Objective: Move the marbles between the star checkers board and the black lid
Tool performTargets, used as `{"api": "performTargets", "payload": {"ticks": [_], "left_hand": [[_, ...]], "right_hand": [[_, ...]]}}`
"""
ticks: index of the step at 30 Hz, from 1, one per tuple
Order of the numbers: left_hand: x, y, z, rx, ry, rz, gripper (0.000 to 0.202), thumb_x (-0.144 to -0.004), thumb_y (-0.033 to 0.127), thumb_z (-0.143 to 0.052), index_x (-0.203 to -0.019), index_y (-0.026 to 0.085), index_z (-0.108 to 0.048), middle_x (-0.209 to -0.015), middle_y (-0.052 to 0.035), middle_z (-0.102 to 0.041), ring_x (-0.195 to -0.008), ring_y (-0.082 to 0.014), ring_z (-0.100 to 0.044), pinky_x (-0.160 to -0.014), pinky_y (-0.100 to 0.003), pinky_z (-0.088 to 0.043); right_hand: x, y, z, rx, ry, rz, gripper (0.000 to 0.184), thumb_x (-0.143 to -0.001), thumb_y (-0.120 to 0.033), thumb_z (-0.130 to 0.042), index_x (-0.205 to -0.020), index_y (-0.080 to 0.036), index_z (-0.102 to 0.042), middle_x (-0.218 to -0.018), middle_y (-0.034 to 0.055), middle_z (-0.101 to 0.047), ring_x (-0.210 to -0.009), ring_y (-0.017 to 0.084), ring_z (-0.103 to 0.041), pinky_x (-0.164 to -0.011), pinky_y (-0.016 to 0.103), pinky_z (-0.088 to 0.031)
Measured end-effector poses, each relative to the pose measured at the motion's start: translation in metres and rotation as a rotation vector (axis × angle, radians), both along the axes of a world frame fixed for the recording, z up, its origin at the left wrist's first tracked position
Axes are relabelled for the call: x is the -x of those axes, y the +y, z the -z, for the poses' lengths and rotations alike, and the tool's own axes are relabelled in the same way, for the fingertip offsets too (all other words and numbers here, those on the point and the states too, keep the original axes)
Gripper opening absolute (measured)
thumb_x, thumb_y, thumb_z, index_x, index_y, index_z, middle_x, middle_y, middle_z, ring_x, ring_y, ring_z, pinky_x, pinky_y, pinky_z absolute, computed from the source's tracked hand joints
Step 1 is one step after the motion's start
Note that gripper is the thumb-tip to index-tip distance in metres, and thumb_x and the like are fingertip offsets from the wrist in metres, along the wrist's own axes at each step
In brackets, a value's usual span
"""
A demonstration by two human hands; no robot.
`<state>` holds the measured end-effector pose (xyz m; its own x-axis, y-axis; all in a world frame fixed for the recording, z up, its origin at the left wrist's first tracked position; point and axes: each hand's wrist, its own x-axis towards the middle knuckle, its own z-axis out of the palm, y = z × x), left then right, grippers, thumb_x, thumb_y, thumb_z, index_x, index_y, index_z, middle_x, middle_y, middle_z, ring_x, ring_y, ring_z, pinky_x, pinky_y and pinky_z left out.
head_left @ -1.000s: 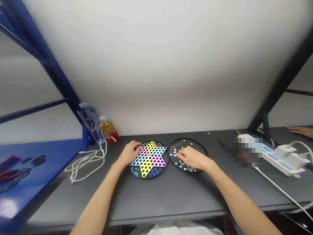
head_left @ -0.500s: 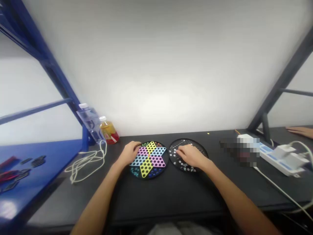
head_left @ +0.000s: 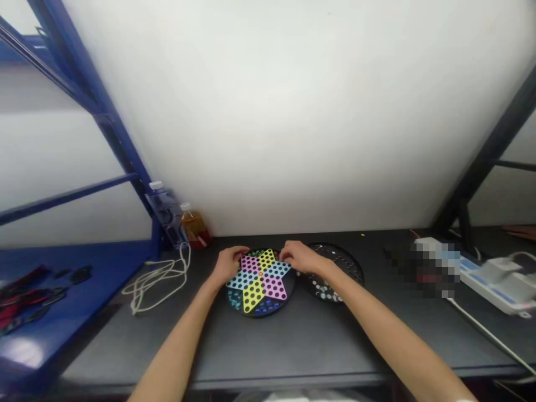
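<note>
A round black Chinese checkers board [head_left: 262, 304] with a star of pink, yellow and blue patches lies on the dark table, with coloured marbles in its points. My left hand [head_left: 229, 265] rests at its left edge, fingers curled. My right hand [head_left: 299, 258] reaches over the star's upper right side, fingertips near the centre. A second round black board [head_left: 341, 262] with white marbles lies to the right, partly hidden by my right wrist. Whether either hand holds a marble is hidden.
Behind the boards stand a water bottle [head_left: 165, 215] and a juice bottle [head_left: 193, 228]. A white cord [head_left: 157, 285] lies left, by a blue shelf [head_left: 42, 296] holding dark and red pieces. Right are a blurred patch [head_left: 435, 268] and a white power strip [head_left: 498, 285].
My right hand has moved left, off the white-marble board and onto the star board. My left hand stays at the board's left edge. The view has shifted slightly.
</note>
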<state>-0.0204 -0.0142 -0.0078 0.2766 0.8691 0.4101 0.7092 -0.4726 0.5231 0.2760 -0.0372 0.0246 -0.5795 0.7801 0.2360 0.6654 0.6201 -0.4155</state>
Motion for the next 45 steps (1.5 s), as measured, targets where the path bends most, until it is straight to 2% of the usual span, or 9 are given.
{"api": "performTargets", "payload": {"ticks": [8,14,23,26,31,33,36,41,45], "left_hand": [[-0.002,0.004,-0.004,0.096,-0.047,0.032,0.031,-0.082,0.024,-0.050,-0.099,0.021,-0.076,-0.098,-0.0027,-0.075,-0.095,-0.0218,-0.069,-0.090,-0.033,-0.052],[-0.002,0.003,-0.003,0.085,-0.032,0.005,0.032,-0.083,0.026,-0.049,-0.101,0.022,-0.075,-0.101,-0.0019,-0.075,-0.099,-0.0212,-0.068,-0.093,-0.032,-0.050],[-0.002,0.002,-0.001,0.076,-0.030,0.002,0.031,-0.084,0.027,-0.049,-0.101,0.023,-0.075,-0.101,-0.0019,-0.075,-0.098,-0.0219,-0.068,-0.092,-0.035,-0.051],[-0.002,0.003,-0.001,0.077,-0.033,0.009,0.031,-0.084,0.027,-0.049,-0.102,0.023,-0.075,-0.101,-0.0019,-0.075,-0.098,-0.0217,-0.068,-0.093,-0.035,-0.051],[-0.002,0.002,-0.003,0.071,-0.024,0.013,0.031,-0.084,0.027,-0.049,-0.101,0.022,-0.075,-0.102,-0.0025,-0.075,-0.098,-0.0220,-0.068,-0.093,-0.035,-0.051],[-0.003,0.002,-0.003,0.075,-0.022,0.013,0.032,-0.084,0.027,-0.049,-0.102,0.022,-0.075,-0.102,-0.0026,-0.075,-0.099,-0.0219,-0.068,-0.092,-0.035,-0.051],[-0.003,0.001,-0.003,0.070,-0.021,0.005,0.031,-0.084,0.028,-0.049,-0.101,0.022,-0.075,-0.101,-0.0029,-0.075,-0.098,-0.0220,-0.068,-0.092,-0.035,-0.051],[-0.004,0.000,-0.004,0.066,-0.011,0.009,0.032,-0.084,0.027,-0.048,-0.102,0.022,-0.075,-0.102,-0.0023,-0.075,-0.099,-0.0216,-0.068,-0.093,-0.035,-0.051],[-0.003,0.001,-0.003,0.063,0.002,-0.002,0.032,-0.084,0.026,-0.048,-0.101,0.023,-0.075,-0.101,-0.0021,-0.075,-0.098,-0.0218,-0.068,-0.093,-0.035,-0.051]], "right_hand": [[-0.010,-0.013,-0.003,0.074,-0.026,-0.158,0.024,-0.073,-0.008,-0.060,-0.085,-0.021,-0.077,-0.089,0.0036,-0.068,-0.081,0.015,-0.060,-0.073,0.022,-0.043],[-0.001,-0.023,-0.007,-0.030,-0.030,0.066,0.014,-0.078,-0.020,-0.061,-0.085,-0.019,-0.073,-0.087,0.0050,-0.066,-0.079,0.016,-0.058,-0.071,0.024,-0.041],[0.007,-0.023,-0.002,0.059,-0.083,0.114,0.011,-0.080,-0.027,-0.061,-0.081,-0.020,-0.068,-0.086,0.0058,-0.067,-0.078,0.018,-0.059,-0.065,0.026,-0.038],[0.006,-0.018,0.000,0.146,0.160,0.165,0.011,-0.080,-0.029,-0.060,-0.081,-0.018,-0.063,-0.081,0.0054,-0.065,-0.073,0.016,-0.057,-0.064,0.026,-0.039],[0.002,-0.007,0.002,0.699,0.946,0.138,0.012,-0.078,-0.027,-0.047,-0.086,-0.019,-0.051,-0.076,0.0027,-0.060,-0.059,0.013,-0.051,-0.051,0.024,-0.037],[0.004,-0.006,0.001,0.835,1.082,0.091,0.014,-0.079,-0.029,-0.043,-0.085,-0.019,-0.050,-0.070,0.0010,-0.056,-0.053,0.011,-0.045,-0.046,0.023,-0.033],[0.011,-0.007,0.003,0.716,0.908,0.149,0.019,-0.082,-0.036,-0.045,-0.079,-0.019,-0.052,-0.059,-0.0026,-0.048,-0.047,0.010,-0.037,-0.045,0.022,-0.028],[0.018,-0.013,0.007,0.123,0.233,0.212,0.010,-0.075,-0.021,-0.062,-0.084,-0.021,-0.065,-0.066,-0.0007,-0.059,-0.062,0.013,-0.051,-0.058,0.023,-0.034],[0.015,-0.014,0.010,0.077,-0.015,0.187,0.012,-0.078,-0.025,-0.063,-0.090,-0.023,-0.067,-0.081,0.0021,-0.066,-0.072,0.015,-0.057,-0.060,0.024,-0.034]]}}
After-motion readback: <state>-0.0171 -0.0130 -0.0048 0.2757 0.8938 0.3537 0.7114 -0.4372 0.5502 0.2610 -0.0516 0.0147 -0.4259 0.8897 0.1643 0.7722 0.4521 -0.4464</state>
